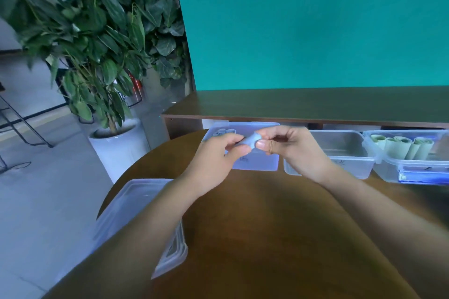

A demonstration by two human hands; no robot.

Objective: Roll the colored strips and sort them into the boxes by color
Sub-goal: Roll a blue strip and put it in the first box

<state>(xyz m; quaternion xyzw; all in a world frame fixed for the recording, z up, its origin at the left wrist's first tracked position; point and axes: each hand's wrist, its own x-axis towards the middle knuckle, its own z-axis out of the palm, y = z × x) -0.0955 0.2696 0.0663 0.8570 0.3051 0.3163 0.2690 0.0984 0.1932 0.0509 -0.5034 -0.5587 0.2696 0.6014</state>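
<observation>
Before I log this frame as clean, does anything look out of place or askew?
One thing: the stack of clear lids at the table's left edge juts out over the floor. The three boxes stand in a row, and both hands hold the pale strip.

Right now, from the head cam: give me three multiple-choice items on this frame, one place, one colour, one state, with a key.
1. Where is the box holding the green rolls?
A. Far right of the row
B. Far left of the row
C. Near table edge, under the left forearm

2. What colour is the strip held between the hands?
A. Red
B. Pale blue-grey
C. Yellow

3. How is the strip held?
A. Lying loose on the table
B. Pinched by both hands, partly rolled
C. Held by the left hand only

Key:
1 A, the green-roll box is the rightmost of three.
2 B, it looks pale blue-grey.
3 B, fingers of the left hand and the right hand pinch it above the table.
</observation>
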